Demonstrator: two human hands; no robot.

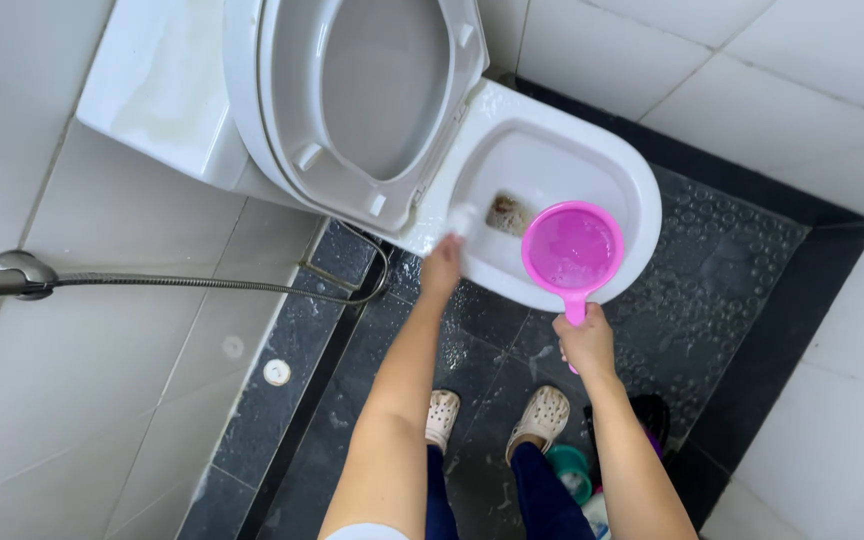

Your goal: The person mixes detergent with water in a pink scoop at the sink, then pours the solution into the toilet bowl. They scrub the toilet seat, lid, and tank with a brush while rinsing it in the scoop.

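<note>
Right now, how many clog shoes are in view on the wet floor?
2. The left clog sits below the left forearm, and the right clog is beside it, under the right hand holding the pink scoop. None appear hidden.

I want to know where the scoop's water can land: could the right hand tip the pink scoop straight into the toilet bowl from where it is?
Probably yes. The right hand holds the pink scoop by its handle right over the toilet bowl, whose seat is up. The left hand and its brush work at the far side.
</note>
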